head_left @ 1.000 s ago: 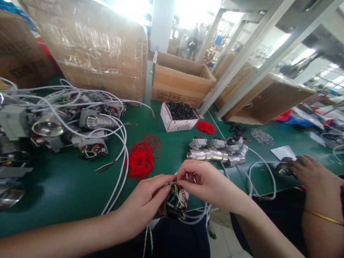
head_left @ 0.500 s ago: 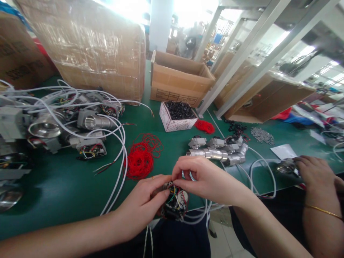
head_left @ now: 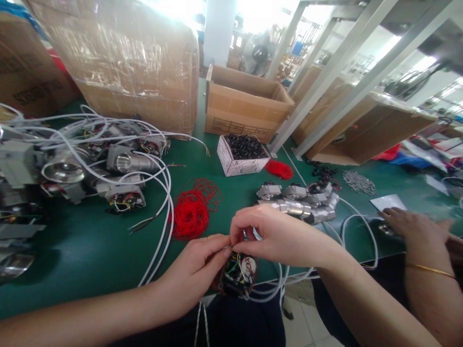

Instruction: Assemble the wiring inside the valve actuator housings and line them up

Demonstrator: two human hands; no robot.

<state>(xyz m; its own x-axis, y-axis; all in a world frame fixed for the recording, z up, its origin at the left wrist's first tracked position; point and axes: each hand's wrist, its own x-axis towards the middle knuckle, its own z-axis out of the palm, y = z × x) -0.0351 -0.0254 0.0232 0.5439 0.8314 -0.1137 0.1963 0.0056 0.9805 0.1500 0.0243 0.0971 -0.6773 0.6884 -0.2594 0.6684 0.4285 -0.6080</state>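
Note:
At the table's near edge, my left hand (head_left: 202, 262) is closed around the left side of an opened electric valve actuator (head_left: 239, 275). Yellow, green, white and red wires and a round pale part show inside its casing. My right hand (head_left: 265, 233) arches over the top of the actuator, thumb and fingers pinched together beside my left fingertips. Whatever lies in that pinch is too small and covered to make out. A pale grey cable (head_left: 269, 295) loops from the actuator's lower right. A tangle of red wires (head_left: 191, 218) lies just beyond my left hand.
Valve units (head_left: 126, 193) with grey cables crowd the left. More valves (head_left: 289, 206) stand in rows ahead. Behind are a small box of black parts (head_left: 243, 166), an open carton (head_left: 249, 103) and metal posts (head_left: 325, 86). At right, a co-worker's hand (head_left: 412, 224) covers a metal part.
My fingertips have drawn closer together at the actuator's top edge. The co-worker's hand has shifted over the metal part. The view has moved slightly.

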